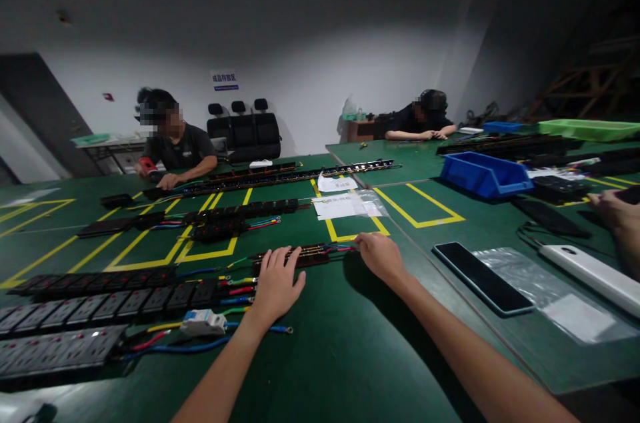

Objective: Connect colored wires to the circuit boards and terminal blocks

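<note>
A short dark socket strip part with copper contacts and coloured wires lies on the green table in front of me. My left hand rests flat on its left end, fingers spread. My right hand touches its right end near the red and blue wire tips, fingers curled; whether it pinches the wires is unclear. A small white breaker with blue and yellow wires lies just left of my left wrist.
Several black power strips lie at the left. A black phone, a plastic bag and a white strip lie at the right, a blue bin farther back. Two people sit at the far side; another person's hand shows at right.
</note>
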Demonstrator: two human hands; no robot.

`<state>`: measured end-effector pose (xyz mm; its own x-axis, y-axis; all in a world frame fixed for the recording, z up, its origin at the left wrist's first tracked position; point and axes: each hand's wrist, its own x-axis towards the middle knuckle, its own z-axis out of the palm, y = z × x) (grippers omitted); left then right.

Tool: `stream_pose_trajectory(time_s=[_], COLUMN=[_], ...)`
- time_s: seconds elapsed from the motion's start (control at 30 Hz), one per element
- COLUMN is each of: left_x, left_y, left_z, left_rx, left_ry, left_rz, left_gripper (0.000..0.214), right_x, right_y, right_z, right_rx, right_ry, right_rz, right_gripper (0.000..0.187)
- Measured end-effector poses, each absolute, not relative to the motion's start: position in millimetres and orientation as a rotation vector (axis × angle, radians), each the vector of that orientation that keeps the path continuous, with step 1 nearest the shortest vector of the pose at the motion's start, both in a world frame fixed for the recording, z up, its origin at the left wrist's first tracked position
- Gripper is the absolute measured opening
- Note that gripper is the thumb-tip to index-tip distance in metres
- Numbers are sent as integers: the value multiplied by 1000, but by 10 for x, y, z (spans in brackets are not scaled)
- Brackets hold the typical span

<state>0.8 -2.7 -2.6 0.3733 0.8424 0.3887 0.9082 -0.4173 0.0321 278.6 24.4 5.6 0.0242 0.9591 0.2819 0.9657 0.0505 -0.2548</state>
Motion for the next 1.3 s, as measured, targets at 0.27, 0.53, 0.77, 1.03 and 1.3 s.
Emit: stream_pose_trajectory(time_s=[0.27,0.53,0.77,1.03,1.3], left_x=[8,7,8,-2,4], left_y=[-30,-27,-22,-24,-34], left_z=[-25,-25,-35,-51,-28], left_rx=[-2452,-2455,-2443,-2440,-2450], left_ry=[-1592,-1593,-1573,-1565,-1570], left_rz=[-523,-513,-518,-538,-535], left_gripper=[51,52,51,51,51], right_x=[2788,2791,2782,2767,2752], right_y=[245,264,249,241,231], right_z=[40,4,22,45,52], right_rx=[-1916,-1891,-1901,-1908,-1910], right_ry=[-1957,-2004,-1987,-1983,-1993], right_rz=[-58,-30,-56,-44,-40], right_gripper=[35,34,34,34,34])
